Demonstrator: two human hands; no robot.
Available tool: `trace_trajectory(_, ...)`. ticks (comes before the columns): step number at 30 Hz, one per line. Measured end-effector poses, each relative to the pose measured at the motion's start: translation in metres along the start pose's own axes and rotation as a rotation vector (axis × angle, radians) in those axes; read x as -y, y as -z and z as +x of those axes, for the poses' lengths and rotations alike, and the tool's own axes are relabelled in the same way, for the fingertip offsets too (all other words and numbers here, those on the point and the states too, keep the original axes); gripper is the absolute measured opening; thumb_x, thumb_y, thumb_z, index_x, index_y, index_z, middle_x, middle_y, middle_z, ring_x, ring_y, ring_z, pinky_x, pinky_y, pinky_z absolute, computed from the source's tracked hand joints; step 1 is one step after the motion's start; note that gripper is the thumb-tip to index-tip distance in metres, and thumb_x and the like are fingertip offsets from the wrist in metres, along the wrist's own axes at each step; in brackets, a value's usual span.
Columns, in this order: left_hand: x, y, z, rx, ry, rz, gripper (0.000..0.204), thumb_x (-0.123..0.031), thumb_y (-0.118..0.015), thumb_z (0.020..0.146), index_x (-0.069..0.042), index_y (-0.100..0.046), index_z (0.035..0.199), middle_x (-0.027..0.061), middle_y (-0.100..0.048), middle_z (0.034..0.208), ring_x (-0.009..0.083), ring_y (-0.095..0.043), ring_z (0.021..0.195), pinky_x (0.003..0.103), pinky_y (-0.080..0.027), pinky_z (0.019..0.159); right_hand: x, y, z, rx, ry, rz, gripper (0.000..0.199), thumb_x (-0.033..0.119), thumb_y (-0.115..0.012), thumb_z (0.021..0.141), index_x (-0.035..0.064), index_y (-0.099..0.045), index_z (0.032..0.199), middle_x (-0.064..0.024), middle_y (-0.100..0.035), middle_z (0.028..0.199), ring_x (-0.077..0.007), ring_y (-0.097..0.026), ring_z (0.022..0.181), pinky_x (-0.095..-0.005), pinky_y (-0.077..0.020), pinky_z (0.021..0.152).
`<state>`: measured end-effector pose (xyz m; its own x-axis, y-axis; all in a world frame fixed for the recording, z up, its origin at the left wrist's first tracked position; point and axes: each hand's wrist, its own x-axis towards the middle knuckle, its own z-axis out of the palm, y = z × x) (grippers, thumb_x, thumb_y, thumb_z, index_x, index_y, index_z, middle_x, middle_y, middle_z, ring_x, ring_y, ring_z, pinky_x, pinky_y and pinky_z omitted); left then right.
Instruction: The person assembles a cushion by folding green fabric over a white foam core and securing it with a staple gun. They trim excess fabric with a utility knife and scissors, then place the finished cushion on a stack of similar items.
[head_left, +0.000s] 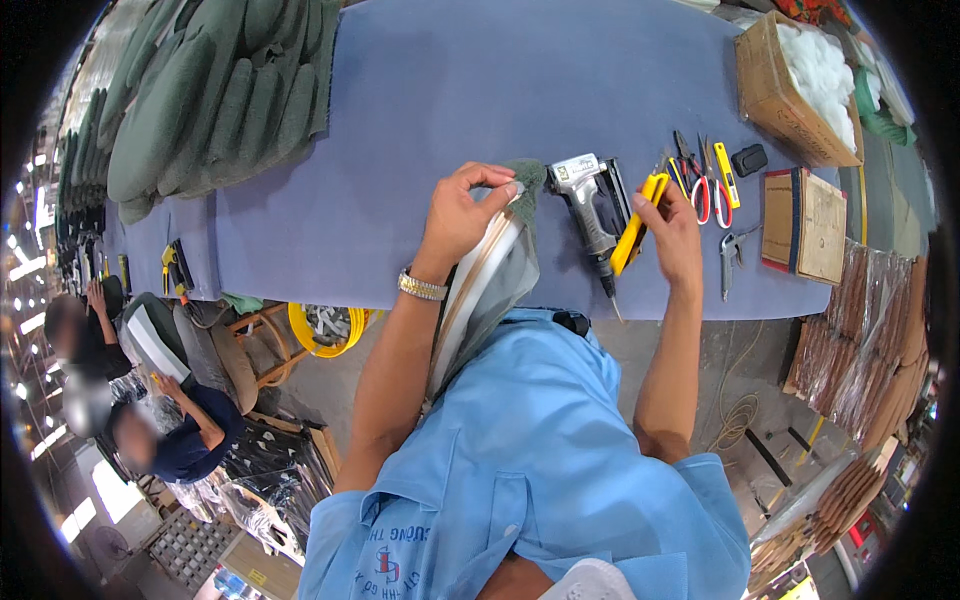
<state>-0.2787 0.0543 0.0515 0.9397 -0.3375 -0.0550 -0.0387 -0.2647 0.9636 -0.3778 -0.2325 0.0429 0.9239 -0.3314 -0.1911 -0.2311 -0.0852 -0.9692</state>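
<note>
My left hand, with a watch on its wrist, pinches the dark green fabric at the tip of a padded upholstery piece. That piece slants down toward my body and shows a white strip, a brown edging and grey-green cloth. In my right hand is a yellow utility knife, held to the right of the upholstery piece; its blade cannot be made out. Between my hands a silver pneumatic staple gun lies on the blue-covered table.
Red-handled scissors, pliers, another yellow knife and an air blow gun lie right. Beyond stands a carton of white stuffing. Green cushions pile far left. A yellow bucket stands below the edge; co-workers are left.
</note>
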Motion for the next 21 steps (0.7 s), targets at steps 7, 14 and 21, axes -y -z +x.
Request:
trace_trajectory(7, 0.004, 0.002, 0.011, 0.085, 0.194, -0.078, 0.012, -0.008, -0.078, 0.086, 0.001, -0.077, 0.095, 0.0112, -0.075, 0.109, 0.0195, -0.070, 0.101, 0.034, -0.053, 0.094, 0.067, -0.128, -0.060, 0.573, -0.111, 0.591, 0.020, 0.016, -0.065, 0.100, 0.0083, -0.058, 0.117, -0.0041, -0.073, 0.106, -0.0075, -0.060, 0.073, -0.0254, -0.0511, 0.066)
trace_trajectory(14, -0.001, 0.003, 0.005, 0.094, 0.010, 0.006, 0.010, -0.008, -0.077, 0.088, 0.001, -0.077, 0.093, 0.0116, -0.075, 0.113, 0.0192, -0.069, 0.106, 0.034, -0.051, 0.098, 0.031, -0.145, -0.061, 0.214, -0.362, 0.703, 0.027, 0.009, -0.058, 0.099, 0.0048, -0.046, 0.124, -0.0125, -0.074, 0.107, -0.0106, -0.060, 0.066, -0.0266, -0.0503, 0.058)
trace_trajectory(21, -0.004, -0.002, -0.002, 0.006, -0.145, 0.126, 0.009, -0.004, -0.076, 0.087, 0.000, -0.074, 0.095, 0.0120, -0.075, 0.113, 0.0202, -0.069, 0.106, 0.034, -0.051, 0.097, 0.031, -0.150, -0.070, 0.160, -0.332, 0.576, 0.022, 0.008, -0.057, 0.098, 0.0041, -0.049, 0.119, -0.0083, -0.072, 0.103, -0.0101, -0.058, 0.071, -0.0277, -0.0488, 0.062)
